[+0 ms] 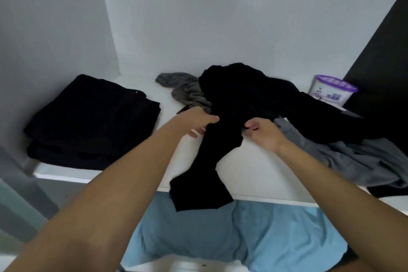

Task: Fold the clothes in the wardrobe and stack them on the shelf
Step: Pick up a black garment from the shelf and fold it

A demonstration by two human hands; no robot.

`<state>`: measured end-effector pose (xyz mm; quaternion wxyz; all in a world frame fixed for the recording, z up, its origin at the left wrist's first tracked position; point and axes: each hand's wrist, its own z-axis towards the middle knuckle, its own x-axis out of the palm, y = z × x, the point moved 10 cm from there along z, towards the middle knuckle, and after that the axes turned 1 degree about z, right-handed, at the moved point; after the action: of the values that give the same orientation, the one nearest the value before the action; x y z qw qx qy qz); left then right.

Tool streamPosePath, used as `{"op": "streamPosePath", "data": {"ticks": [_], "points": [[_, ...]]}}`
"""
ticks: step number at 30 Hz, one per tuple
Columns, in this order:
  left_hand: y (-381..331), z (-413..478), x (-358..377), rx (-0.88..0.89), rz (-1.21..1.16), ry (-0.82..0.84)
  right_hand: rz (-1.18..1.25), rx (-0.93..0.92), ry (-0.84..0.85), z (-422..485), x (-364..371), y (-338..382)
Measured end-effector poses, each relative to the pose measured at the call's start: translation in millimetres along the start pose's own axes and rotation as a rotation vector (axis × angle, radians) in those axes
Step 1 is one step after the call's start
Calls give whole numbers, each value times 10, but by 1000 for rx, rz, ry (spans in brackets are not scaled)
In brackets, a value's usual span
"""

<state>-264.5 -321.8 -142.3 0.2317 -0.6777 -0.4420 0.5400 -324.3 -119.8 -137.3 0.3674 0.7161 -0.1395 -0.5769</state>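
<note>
Both pinching: your left hand (198, 122) and right hand (263, 133) each nip the limp black cloth garment (223, 139) lying between them, its tail hanging over the white wardrobe shelf's (265, 172) front edge. Step, likely: separating it for folding. Next: spread flat, fold, move to the folded black clothes stack (92, 117) at the left end.

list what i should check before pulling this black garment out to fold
1. Grip: ok, left hand and right hand both pinch the black garment.
2. Free of the pile: not ok, it lies over the grey garments.
3. Folding room: ok, bare shelf between the hands and the folded black stack.
4. Loose end: not ok, one end droops over the shelf's front edge.
5. Purple-lidded tub clear of the cloth: cannot tell.
</note>
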Motion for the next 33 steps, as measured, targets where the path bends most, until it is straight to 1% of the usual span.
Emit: {"op": "streamPosePath", "data": {"ticks": [1, 4, 5, 6, 8, 10, 12, 14, 16, 18, 21, 22, 23, 26, 28, 29, 31, 33], "points": [[-34, 63, 82, -3, -27, -20, 37, -10, -7, -1, -55, -99], [-325, 144, 76, 117, -87, -229, 177, -7, -8, 65, -228, -303], [-434, 130, 79, 164, -135, -267, 264, 9, 10, 100, -262, -343], [-527, 101, 104, 199, -221, -263, 358, 41, 39, 134, -271, -367], [-687, 4, 198, 266, -373, -178, 518, 130, 131, 191, -217, -352], [-805, -130, 334, 319, -355, -45, 668, 210, 226, 240, -116, -279], [-767, -243, 456, 305, -298, 84, 800, 244, 272, 271, -28, -148], [-579, -306, 522, 215, -275, 174, 930, 259, 227, 286, 2, -52], [-360, -322, 525, 124, -272, 191, 1024, 240, 122, 266, -45, -16], [-237, -294, 500, 72, -316, 147, 1001, 144, 42, 184, -145, 5], [-162, -168, 433, -18, -566, -26, 827, 13, 7, -109, -269, -32], [-206, -128, 460, -29, -633, -50, 751, -35, 19, -229, -282, -39], [-287, -88, 515, -29, -669, -53, 662, -89, 50, -351, -267, -47], [-534, -19, 720, -46, -743, -77, 437, -208, 251, -768, -45, -134], [-625, -15, 833, -75, -801, -126, 382, -230, 343, -982, 48, -237], [-648, -36, 858, -78, -822, -167, 372, -224, 354, -1042, 52, -301], [-684, -110, 852, -51, -843, -244, 433, -165, 318, -1101, -28, -456], [-761, -234, 809, 11, -837, -263, 539, -46, 239, -1124, -147, -644]]}}
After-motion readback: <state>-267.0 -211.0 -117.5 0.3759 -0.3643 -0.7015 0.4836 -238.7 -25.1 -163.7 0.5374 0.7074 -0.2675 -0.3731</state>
